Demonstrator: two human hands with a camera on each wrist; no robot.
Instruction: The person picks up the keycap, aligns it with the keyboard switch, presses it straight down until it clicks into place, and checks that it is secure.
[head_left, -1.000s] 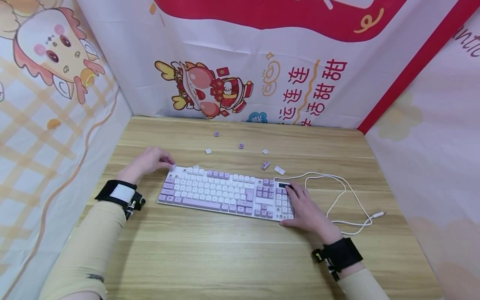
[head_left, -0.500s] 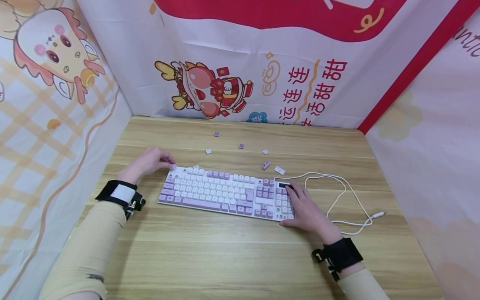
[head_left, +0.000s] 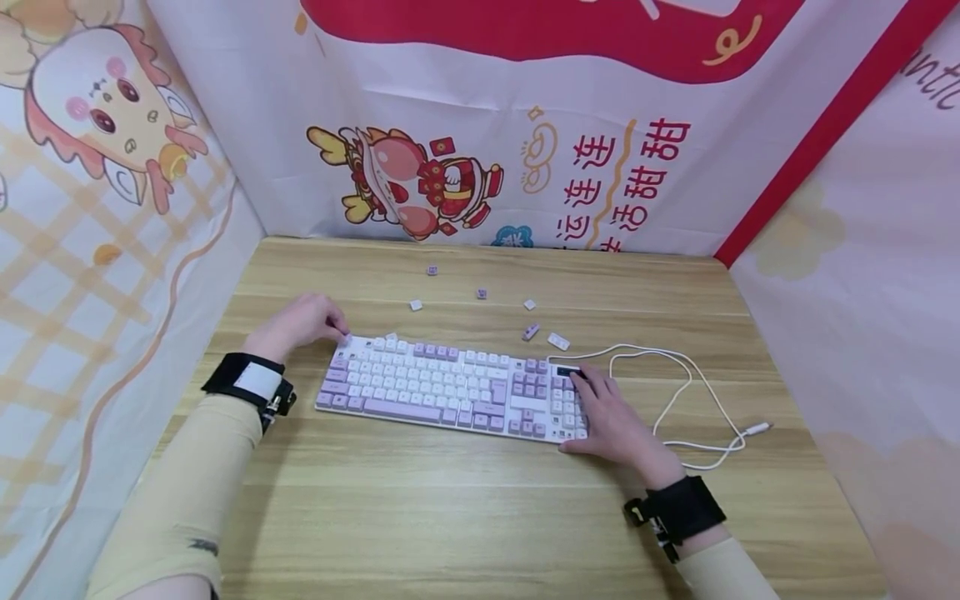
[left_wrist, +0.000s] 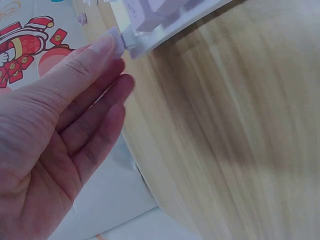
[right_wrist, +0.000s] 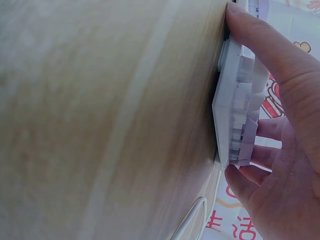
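Observation:
A white and lilac keyboard (head_left: 420, 392) lies on the wooden table, with small dark spots where keycaps are off. At its far left corner my left hand (head_left: 298, 325) pinches a pale lilac keycap (left_wrist: 118, 43) between thumb and forefinger. In the left wrist view this keycap is right at the keyboard's corner; whether it sits on its switch I cannot tell. The other left fingers are loosely bent. My right hand (head_left: 617, 423) grips the keyboard's right end, its thumb on the near edge and its fingers reaching over the number keys to the far side.
Behind the keyboard lie several loose keycaps, among them a purple one (head_left: 432, 271), a white one (head_left: 416, 305) and a long white one (head_left: 558, 341). A white cable (head_left: 697, 383) loops over the table at the right. Printed cloth (head_left: 465, 92) hangs along the table's back edge.
My left wrist has shifted slightly right and away from me, its fingertips still at the keyboard's corner. The head view has tilted a little. My right hand and the keyboard stay put.

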